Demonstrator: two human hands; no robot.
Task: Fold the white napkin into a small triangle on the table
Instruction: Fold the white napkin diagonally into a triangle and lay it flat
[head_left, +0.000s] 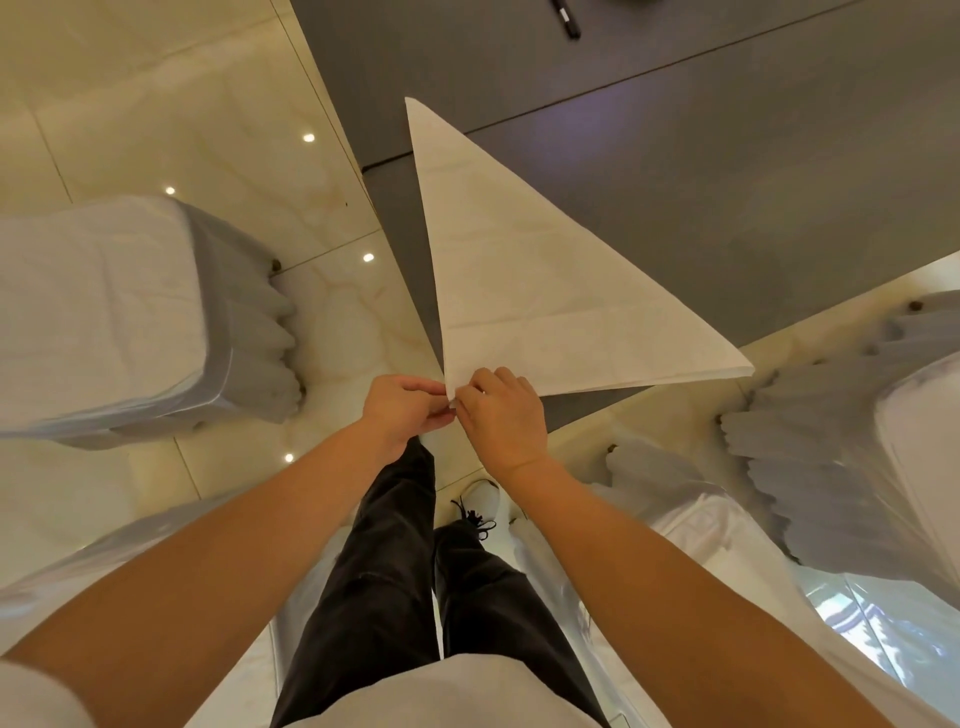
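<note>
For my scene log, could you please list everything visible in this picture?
napkin: one, white, folded into a triangle, over the table's near corner
table: one, grey, upper right
pen: one, black, on the table at the top edge
covered chairs: at least two, white and grey, left and right
floor: cream glossy tiles, left
trousers: black, bottom centre
shoe: one, white with black laces, on the floor
left hand: pinches the napkin's near corner
right hand: pinches the same corner
</note>
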